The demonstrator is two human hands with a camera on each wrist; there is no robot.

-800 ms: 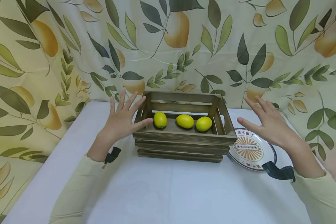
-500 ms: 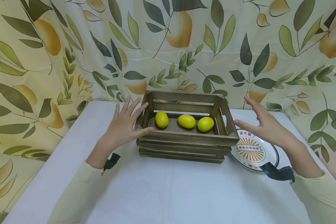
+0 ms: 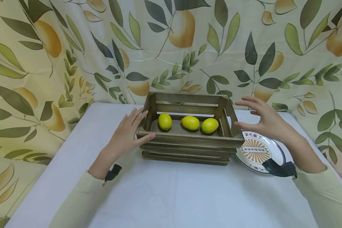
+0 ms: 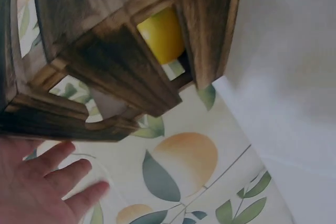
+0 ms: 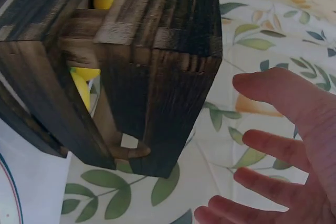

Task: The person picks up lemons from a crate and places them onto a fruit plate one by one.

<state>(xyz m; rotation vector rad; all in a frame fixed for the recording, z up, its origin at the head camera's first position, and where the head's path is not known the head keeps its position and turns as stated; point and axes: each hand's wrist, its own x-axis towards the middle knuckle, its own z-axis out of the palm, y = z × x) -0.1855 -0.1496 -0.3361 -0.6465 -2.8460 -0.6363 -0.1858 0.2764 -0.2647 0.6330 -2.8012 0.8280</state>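
Note:
A dark wooden slatted crate [image 3: 188, 141] stands on the table with three lemons inside: the left one [image 3: 165, 121], the middle one [image 3: 190, 123] and the right one [image 3: 209, 125]. My left hand [image 3: 125, 136] is at the crate's left end, fingers extended and thumb over the near left corner; whether it touches the wood I cannot tell. Off the right end hovers my right hand [image 3: 269, 118], thumb and fingers apart with nothing between them. The right wrist view shows a gap between this hand [image 5: 294, 145] and the crate [image 5: 152, 40].
A round plate [image 3: 256, 152] with red lettering and a sunburst pattern lies right of the crate, below my right hand. White cloth [image 3: 171, 196] covers the table in front. A fruit-and-leaf patterned curtain [image 3: 171, 63] hangs behind the crate and along the left.
Both hands have closed in on the crate's ends. The left hand has come lower, and the right hand has moved left with its fingers bending more. Crate and lemons stay put.

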